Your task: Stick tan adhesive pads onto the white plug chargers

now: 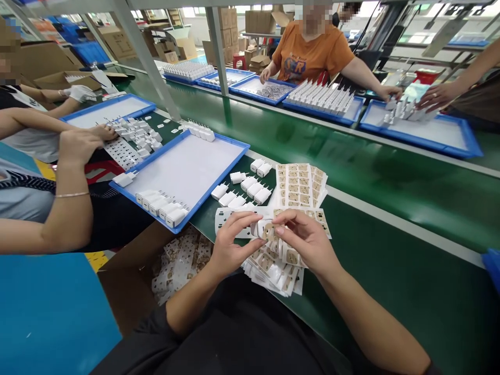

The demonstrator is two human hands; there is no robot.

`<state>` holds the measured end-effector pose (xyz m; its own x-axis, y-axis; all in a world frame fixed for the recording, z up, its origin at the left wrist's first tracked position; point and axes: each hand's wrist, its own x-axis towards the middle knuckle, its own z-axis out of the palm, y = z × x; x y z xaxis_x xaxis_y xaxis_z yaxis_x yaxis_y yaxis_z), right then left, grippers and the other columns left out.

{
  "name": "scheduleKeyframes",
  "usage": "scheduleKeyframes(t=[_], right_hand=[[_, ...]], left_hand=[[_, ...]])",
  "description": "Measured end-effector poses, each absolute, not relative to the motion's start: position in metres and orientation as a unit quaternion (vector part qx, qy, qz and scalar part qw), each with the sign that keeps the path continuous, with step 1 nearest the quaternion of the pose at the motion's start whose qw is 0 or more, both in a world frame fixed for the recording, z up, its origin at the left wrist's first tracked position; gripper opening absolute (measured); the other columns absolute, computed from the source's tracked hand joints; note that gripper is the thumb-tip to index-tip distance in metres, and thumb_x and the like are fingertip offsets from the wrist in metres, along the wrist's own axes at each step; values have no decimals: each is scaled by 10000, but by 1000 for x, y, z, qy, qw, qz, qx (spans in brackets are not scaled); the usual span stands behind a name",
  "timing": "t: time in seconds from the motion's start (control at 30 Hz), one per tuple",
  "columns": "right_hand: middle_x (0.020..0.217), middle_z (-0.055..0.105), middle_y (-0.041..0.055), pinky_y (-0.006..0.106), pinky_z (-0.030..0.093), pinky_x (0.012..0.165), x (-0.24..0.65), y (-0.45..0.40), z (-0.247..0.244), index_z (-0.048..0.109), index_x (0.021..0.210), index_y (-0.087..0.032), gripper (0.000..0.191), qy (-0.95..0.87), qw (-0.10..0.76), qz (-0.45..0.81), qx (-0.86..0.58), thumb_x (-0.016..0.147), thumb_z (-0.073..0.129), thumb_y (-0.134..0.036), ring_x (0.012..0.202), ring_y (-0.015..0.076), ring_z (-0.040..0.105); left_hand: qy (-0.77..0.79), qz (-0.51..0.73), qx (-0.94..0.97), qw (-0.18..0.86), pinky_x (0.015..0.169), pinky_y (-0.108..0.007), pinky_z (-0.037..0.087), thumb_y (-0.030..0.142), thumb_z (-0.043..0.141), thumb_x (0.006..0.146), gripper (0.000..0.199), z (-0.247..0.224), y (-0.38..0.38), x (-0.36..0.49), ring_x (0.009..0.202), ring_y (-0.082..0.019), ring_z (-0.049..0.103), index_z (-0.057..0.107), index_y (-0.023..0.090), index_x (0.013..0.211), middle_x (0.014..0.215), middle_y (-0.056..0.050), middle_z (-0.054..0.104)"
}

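Note:
In front of my chest, my left hand grips a white charger plug between thumb and fingers. My right hand is closed in a pinch against the plug's right side, at a small tan sticker whose edges are hard to make out. Beneath both hands lie stacked sheets of tan stickers, with another fanned stack just beyond. A white sheet with small dark cutouts is partly behind my left fingers. Several loose white plugs rest on the green bench, ahead of my left hand.
To the left, a blue-rimmed tray carries plugs along its near and far edges. A cardboard box below the bench holds used sheets. Co-workers sit at left and across the green belt, beside more trays. A metal post rises at the left.

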<state>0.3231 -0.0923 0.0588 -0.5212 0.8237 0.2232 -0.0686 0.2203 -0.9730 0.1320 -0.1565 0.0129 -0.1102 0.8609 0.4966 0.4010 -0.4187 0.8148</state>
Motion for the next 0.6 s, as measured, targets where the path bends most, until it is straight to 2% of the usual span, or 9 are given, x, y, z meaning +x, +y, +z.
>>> scheduleKeyframes(t=[0.37,0.6], right_hand=[[879,677,25,333,522,784,324,-93,61,717,985,-246,124,-683,385,551,-286,919,686,-347,836,188,646],[869,671,22,329,525,788,324,-92,61,715,979,-243,114,-682,382,557,-281,918,687,-336,832,184,645]], left_hand=[[492,536,667,161,940,-385,568,310,778,833,452,21,-157,131,1070,-241,658,672,297,1272,1173,-86,683],[479,536,677,158,933,-351,555,246,791,820,506,24,-157,130,1066,-222,647,650,316,1302,1180,-68,672]])
